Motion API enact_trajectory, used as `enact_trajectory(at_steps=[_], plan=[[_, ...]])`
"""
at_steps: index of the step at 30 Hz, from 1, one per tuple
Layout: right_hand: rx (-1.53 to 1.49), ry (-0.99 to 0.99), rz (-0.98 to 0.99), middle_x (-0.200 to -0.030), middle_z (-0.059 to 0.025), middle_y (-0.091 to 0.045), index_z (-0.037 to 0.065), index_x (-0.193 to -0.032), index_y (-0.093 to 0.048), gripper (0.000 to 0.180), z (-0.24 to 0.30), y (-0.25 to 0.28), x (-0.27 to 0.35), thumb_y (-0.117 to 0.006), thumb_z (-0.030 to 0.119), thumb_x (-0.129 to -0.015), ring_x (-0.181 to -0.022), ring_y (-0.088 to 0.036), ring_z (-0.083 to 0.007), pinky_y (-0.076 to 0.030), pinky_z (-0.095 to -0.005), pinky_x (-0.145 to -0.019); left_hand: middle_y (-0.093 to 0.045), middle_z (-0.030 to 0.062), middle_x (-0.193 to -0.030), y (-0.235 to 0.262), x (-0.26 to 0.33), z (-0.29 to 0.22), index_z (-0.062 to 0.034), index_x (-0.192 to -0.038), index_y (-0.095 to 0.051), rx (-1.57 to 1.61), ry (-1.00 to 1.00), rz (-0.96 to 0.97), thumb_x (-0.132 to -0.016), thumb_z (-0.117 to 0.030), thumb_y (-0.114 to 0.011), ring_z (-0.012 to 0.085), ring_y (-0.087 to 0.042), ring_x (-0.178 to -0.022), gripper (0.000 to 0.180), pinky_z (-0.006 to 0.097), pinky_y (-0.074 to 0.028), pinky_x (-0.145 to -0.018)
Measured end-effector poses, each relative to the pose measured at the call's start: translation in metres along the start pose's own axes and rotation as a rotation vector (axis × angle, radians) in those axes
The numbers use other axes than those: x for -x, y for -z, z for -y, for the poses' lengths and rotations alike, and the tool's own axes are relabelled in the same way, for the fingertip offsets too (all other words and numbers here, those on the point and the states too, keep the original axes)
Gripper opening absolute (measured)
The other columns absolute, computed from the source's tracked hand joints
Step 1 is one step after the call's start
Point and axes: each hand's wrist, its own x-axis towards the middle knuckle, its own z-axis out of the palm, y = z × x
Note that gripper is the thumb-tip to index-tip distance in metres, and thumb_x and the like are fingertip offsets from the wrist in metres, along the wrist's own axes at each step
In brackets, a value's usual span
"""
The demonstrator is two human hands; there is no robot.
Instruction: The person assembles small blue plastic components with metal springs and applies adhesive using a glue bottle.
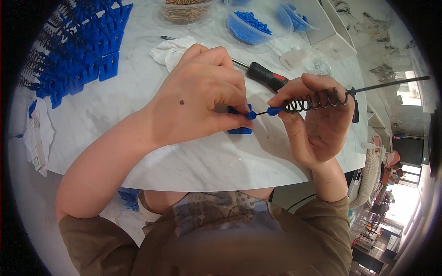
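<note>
My left hand (202, 92) is closed in a pinch on a small round blue plastic piece (251, 115). Just under those fingertips shows a flat blue plastic part (240, 131), mostly hidden by the hand. Between thumb and index finger, my right hand (322, 124) grips a blue cone-shaped cord end (275, 111). A thin dark cord (262, 113) spans the short gap between the two blue pieces. From the cone, a black coiled cord (317, 101) crosses my right fingers and runs on as a straight black length to the right.
Behind my hands lies a screwdriver (267, 77) with a black and red handle, near crumpled white tissue (172, 51). Clear tubs hold brass-coloured pins (184, 14) and small blue parts (251, 25). Blue clips with black coils (92, 50) cover the far left; a white box (331, 39) stands far right.
</note>
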Motion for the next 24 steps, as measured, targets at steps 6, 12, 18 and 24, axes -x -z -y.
enact_trajectory(at_steps=[6, 12, 18, 24], plan=[[-0.024, -0.042, -0.005, -0.089, -0.0179, -0.059, -0.004, -0.125, -0.034, 0.051, 0.0012, -0.0026, 0.0002, -0.058, -0.012, -0.080, -0.081, -0.062, -0.0236, -0.050, -0.0331, -0.074, -0.062, -0.0061, -0.075, -0.0006, 0.0003, 0.0002, -0.0121, -0.072, -0.072, 0.011, 0.009, -0.003, -0.056, -0.019, -0.081, 0.0154, -0.050, -0.081, 0.020, 0.032, -0.033, -0.077], [-0.001, -0.020, 0.070, -0.119, -0.0224, -0.053, -0.003, -0.122, -0.037, 0.051, 0.0015, 0.0003, -0.0006, -0.059, -0.015, -0.078, -0.090, -0.064, -0.0215, -0.053, -0.0347, -0.081, -0.062, -0.0067, -0.075, 0.0003, 0.0014, 0.0004, -0.0125, -0.072, -0.072, 0.005, 0.013, -0.006, -0.056, -0.018, -0.080, 0.0150, -0.050, -0.080, 0.019, 0.032, -0.032, -0.077], [0.091, 0.095, 0.088, -0.105, -0.0210, -0.055, -0.004, -0.127, -0.033, 0.055, 0.0034, 0.0006, -0.0025, -0.059, -0.013, -0.079, -0.080, -0.063, -0.0249, -0.051, -0.0324, -0.069, -0.060, -0.0079, -0.073, 0.0002, -0.0009, -0.0003, -0.0133, -0.070, -0.070, 0.009, 0.027, 0.034, -0.056, -0.018, -0.081, 0.0151, -0.049, -0.080, 0.019, 0.032, -0.032, -0.077], [0.187, 0.088, 0.113, -0.111, -0.0205, -0.054, -0.003, -0.127, -0.034, 0.057, 0.0063, -0.0019, -0.0058, -0.061, -0.014, -0.078, -0.082, -0.065, -0.0253, -0.051, -0.0341, -0.070, -0.059, -0.0085, -0.072, 0.0014, 0.0024, 0.0024, -0.0132, -0.070, -0.068, 0.009, 0.014, 0.021, -0.057, -0.018, -0.081, 0.0153, -0.049, -0.080, 0.019, 0.032, -0.032, -0.077]])
